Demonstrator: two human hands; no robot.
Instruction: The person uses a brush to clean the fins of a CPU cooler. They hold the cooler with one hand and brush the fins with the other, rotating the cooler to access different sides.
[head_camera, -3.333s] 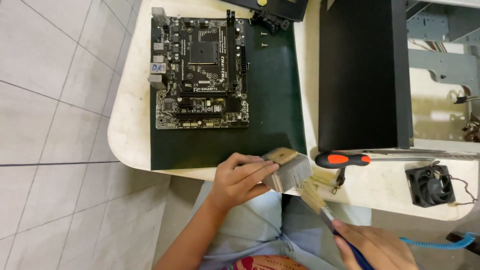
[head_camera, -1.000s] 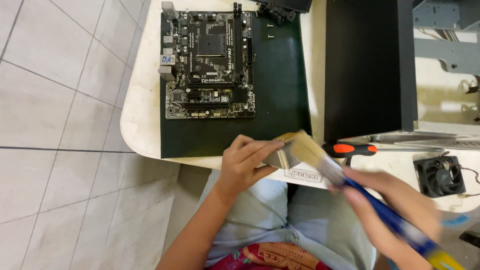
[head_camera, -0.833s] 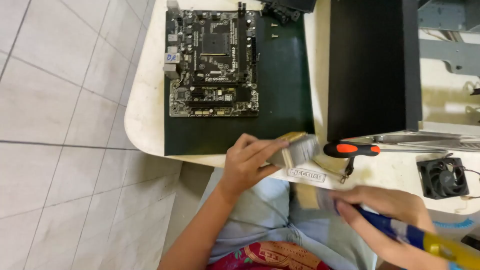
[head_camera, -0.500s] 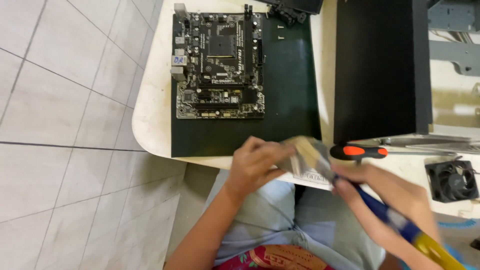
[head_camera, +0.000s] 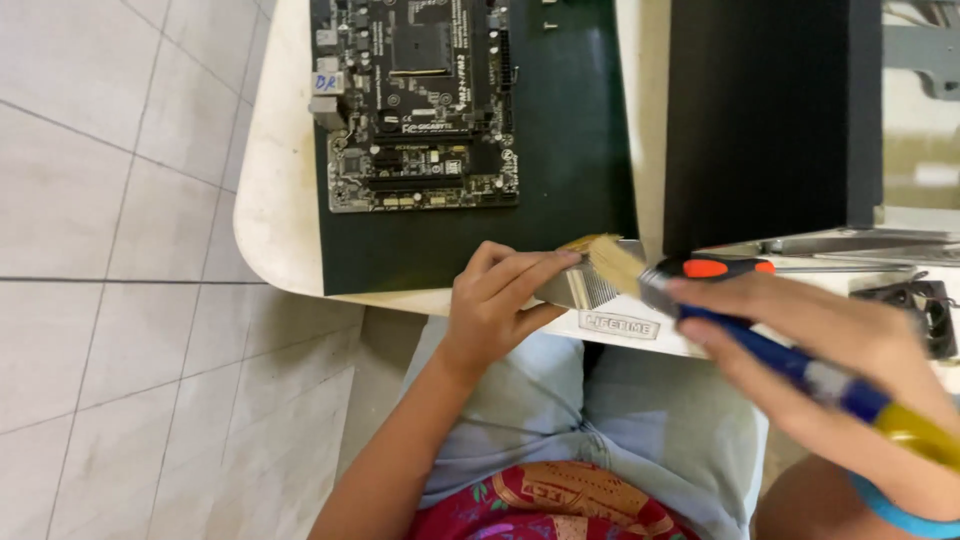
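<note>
My left hand (head_camera: 497, 300) grips a finned metal heatsink (head_camera: 583, 282) at the near edge of the table. My right hand (head_camera: 810, 335) holds a paintbrush with a blue and yellow handle (head_camera: 800, 370). Its pale bristles (head_camera: 612, 262) rest on the top of the heatsink. A bare computer motherboard (head_camera: 420, 100) lies farther away on a dark green mat (head_camera: 570, 150).
A black computer case (head_camera: 770, 110) stands on the white table (head_camera: 275, 220) to the right of the mat. A screwdriver with an orange and black handle (head_camera: 715, 268) lies by its base, and a small black fan (head_camera: 925, 305) sits at the far right. Tiled floor lies to the left.
My right hand with the brush has come up from my lap and swept over the heatsink several times. The left hand has kept hold of the heatsink. The view has shifted closer.
</note>
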